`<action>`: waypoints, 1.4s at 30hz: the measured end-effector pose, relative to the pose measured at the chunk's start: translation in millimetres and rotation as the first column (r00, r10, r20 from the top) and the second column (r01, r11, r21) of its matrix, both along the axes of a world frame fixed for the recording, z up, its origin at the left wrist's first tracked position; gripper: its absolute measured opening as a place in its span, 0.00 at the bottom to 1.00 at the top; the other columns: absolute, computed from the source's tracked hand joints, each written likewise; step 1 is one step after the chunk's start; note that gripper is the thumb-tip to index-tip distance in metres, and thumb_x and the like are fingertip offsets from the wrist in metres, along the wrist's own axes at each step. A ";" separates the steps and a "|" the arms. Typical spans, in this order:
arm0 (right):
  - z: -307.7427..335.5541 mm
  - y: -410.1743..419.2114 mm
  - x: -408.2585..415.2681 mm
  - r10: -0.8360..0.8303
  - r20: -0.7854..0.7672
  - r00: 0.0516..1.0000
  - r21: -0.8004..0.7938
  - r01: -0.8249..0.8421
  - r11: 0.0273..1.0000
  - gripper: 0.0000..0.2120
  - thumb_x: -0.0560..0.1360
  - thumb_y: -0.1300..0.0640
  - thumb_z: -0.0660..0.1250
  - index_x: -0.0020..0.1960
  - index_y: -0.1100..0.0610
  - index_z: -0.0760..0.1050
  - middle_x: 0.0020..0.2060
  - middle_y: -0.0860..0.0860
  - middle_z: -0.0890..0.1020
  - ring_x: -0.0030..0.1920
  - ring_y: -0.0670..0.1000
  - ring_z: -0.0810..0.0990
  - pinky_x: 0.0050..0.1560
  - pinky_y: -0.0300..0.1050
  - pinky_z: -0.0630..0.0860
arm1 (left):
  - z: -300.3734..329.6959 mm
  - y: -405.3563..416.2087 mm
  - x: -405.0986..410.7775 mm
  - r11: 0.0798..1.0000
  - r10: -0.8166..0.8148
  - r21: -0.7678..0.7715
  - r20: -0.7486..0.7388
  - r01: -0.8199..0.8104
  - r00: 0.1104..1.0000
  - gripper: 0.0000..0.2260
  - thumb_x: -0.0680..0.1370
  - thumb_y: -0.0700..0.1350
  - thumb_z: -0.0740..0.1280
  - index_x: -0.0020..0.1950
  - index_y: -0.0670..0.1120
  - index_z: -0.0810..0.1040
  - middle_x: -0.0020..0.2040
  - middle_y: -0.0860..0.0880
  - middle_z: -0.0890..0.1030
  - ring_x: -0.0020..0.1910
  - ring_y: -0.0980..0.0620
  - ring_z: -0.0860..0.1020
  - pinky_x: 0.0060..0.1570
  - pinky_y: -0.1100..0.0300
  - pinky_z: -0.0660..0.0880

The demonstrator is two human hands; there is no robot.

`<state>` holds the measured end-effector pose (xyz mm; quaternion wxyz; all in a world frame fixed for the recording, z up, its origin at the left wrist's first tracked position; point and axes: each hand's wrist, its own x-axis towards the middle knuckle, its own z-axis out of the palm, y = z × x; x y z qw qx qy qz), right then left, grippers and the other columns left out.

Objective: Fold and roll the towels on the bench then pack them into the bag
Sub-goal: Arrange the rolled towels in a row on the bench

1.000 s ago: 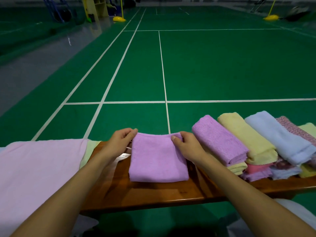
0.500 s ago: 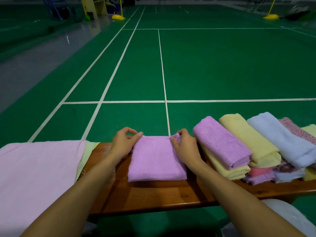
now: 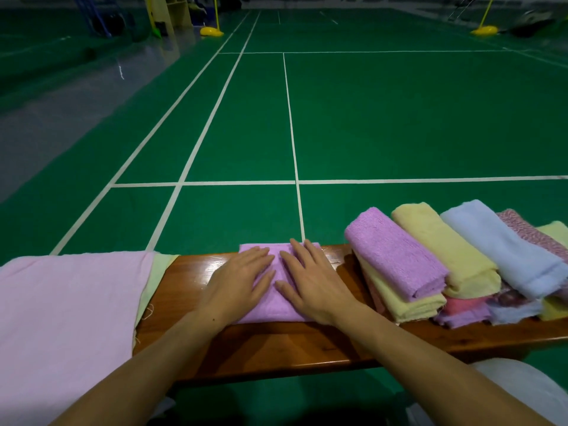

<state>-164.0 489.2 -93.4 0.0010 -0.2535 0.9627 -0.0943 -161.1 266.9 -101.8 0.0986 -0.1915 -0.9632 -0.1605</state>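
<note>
A folded purple towel [image 3: 278, 305] lies flat in the middle of the wooden bench [image 3: 276, 348]. My left hand [image 3: 239, 284] and my right hand [image 3: 310, 281] rest palm down on it, side by side, fingers spread and pointing away from me. Neither hand grips anything. To the right sits a pile of rolled and folded towels: a purple roll [image 3: 396, 253], a yellow roll [image 3: 445, 247], a pale blue roll [image 3: 507, 247] and others beneath. No bag shows.
A pink cloth [image 3: 67, 318] with a pale green layer [image 3: 156, 272] under it covers the bench's left end. Beyond the bench stretches a green court floor with white lines. Yellow post bases [image 3: 211, 31] stand far off.
Both hands let go of the towel's far corners and moved onto its top, now lying flat and pressing it. The towel looks narrower than before.
</note>
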 end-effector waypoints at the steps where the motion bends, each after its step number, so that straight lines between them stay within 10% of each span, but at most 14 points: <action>1: -4.6 2.4 0.4 -0.007 0.039 0.999 0.003 0.007 1.000 0.37 0.84 0.32 0.45 0.85 0.54 0.54 0.84 0.59 0.53 0.84 0.62 0.48 0.83 0.64 0.48 | -3.5 -1.7 1.7 0.996 -0.028 -0.086 0.038 0.031 0.999 0.28 0.85 0.62 0.54 0.80 0.49 0.72 0.81 0.48 0.69 0.81 0.49 0.66 0.81 0.49 0.63; 5: -14.3 8.9 0.5 -0.006 0.096 0.995 0.049 0.001 0.999 0.41 0.82 0.27 0.42 0.86 0.51 0.43 0.85 0.55 0.41 0.84 0.56 0.36 0.83 0.63 0.41 | -7.4 -15.6 6.5 0.970 0.009 -0.238 0.215 0.043 0.977 0.40 0.81 0.72 0.40 0.87 0.50 0.43 0.85 0.51 0.38 0.85 0.52 0.38 0.83 0.53 0.40; 10: -5.6 20.4 -7.9 -0.043 0.146 0.988 0.093 0.030 0.995 0.44 0.81 0.27 0.41 0.86 0.54 0.39 0.84 0.53 0.37 0.84 0.54 0.34 0.82 0.63 0.40 | -0.7 -29.6 10.9 0.964 0.043 -0.264 0.275 0.032 0.961 0.42 0.81 0.75 0.43 0.86 0.50 0.38 0.85 0.52 0.35 0.85 0.54 0.38 0.84 0.51 0.44; 16: 13.8 33.2 2.7 0.022 0.004 1.000 0.046 -0.022 0.999 0.36 0.84 0.32 0.49 0.83 0.55 0.59 0.84 0.57 0.56 0.83 0.60 0.52 0.82 0.62 0.54 | 6.5 -50.8 30.1 0.994 -0.021 -0.104 0.195 0.042 0.981 0.37 0.82 0.72 0.56 0.86 0.54 0.59 0.86 0.56 0.50 0.85 0.57 0.51 0.83 0.55 0.52; 20: 20.2 42.7 21.0 0.131 -0.046 0.990 -0.074 -0.134 0.988 0.26 0.82 0.31 0.55 0.69 0.47 0.74 0.66 0.47 0.75 0.62 0.51 0.74 0.65 0.54 0.74 | 7.0 -53.4 42.2 0.993 -0.114 -0.005 0.097 0.115 0.989 0.36 0.74 0.77 0.66 0.74 0.56 0.78 0.79 0.59 0.71 0.79 0.60 0.65 0.78 0.54 0.65; 34: 15.9 48.5 25.4 0.152 -0.016 0.988 -0.011 -0.153 0.988 0.25 0.74 0.53 0.70 0.69 0.49 0.68 0.66 0.47 0.75 0.63 0.50 0.74 0.60 0.45 0.76 | 12.4 -43.2 44.1 0.985 -0.149 -0.067 0.138 0.159 0.979 0.21 0.74 0.61 0.70 0.65 0.59 0.75 0.80 0.57 0.70 0.79 0.57 0.66 0.76 0.57 0.67; 42: 18.8 43.8 24.5 0.060 -0.079 0.995 -0.066 -0.065 0.996 0.16 0.77 0.42 0.65 0.61 0.49 0.78 0.60 0.45 0.80 0.61 0.48 0.74 0.59 0.45 0.78 | 16.5 -48.0 40.6 0.992 -0.115 -0.034 0.094 0.118 0.989 0.16 0.82 0.53 0.67 0.69 0.54 0.80 0.71 0.55 0.80 0.69 0.56 0.77 0.69 0.57 0.75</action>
